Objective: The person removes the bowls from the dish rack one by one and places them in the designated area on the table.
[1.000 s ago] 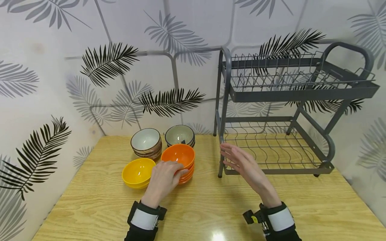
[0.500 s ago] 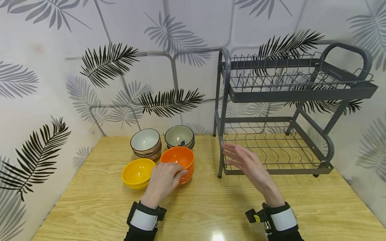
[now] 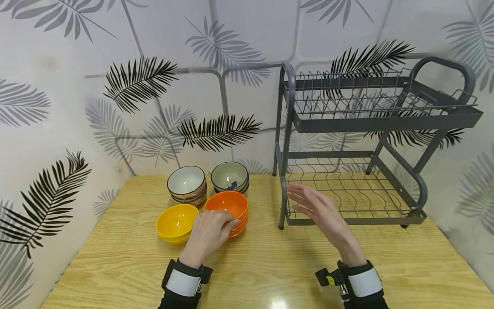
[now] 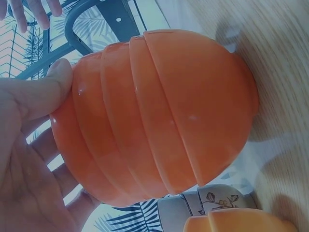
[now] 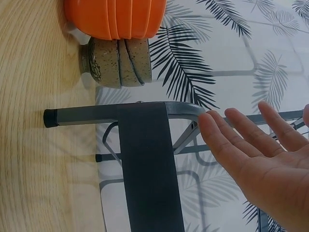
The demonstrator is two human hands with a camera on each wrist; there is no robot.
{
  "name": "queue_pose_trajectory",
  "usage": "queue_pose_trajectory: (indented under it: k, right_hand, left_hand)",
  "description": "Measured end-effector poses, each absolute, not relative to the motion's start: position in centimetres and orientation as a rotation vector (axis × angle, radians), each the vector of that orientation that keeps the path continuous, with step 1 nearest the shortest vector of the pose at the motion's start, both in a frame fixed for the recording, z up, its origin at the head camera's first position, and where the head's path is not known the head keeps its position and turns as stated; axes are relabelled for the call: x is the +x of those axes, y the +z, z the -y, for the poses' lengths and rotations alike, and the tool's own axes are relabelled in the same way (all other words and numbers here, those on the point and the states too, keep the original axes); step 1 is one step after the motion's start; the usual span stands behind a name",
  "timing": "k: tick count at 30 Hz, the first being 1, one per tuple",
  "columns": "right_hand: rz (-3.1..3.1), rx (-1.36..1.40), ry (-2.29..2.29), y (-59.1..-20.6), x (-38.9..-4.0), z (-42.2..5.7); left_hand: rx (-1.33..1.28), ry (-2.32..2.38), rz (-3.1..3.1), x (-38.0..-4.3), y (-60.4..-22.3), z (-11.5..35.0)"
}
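In the head view my left hand is at the near side of a stack of orange bowls. Thumb and fingers pinch the rim of the top orange bowl. The left wrist view has the thumb on the rim of the nested orange bowls, whose lowest one stands on the table. My right hand hovers in front of the left end of the grey dish rack, holding nothing. Its fingers are spread and fairly straight in the right wrist view.
Left of the orange stack sit nested yellow bowls. Behind stand white bowls with brown outsides and grey-green bowls. The two-tier rack fills the right side, its upper tray raised high. A patterned wall closes off the back.
The top orange bowl has sunk slightly and tilts less, its far rim lower, while my left hand stays nearly in place. My right hand has drifted a little to the right.
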State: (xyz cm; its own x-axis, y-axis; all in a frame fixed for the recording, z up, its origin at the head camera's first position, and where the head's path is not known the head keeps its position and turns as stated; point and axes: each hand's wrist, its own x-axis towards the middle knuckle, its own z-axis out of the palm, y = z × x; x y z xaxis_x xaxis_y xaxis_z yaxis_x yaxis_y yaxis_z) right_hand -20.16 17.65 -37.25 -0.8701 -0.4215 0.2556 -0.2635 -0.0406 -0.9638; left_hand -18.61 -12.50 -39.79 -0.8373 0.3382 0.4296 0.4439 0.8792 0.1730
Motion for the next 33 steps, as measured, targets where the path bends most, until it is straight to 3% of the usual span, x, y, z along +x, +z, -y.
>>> queue_pose_trajectory:
  k: [33]
  right_hand:
    - [-2.139,-0.676,-2.013,-37.03,-20.29,-17.68]
  left_hand:
    - [-0.547,-0.394,2.758,-18.66,-39.82,12.20]
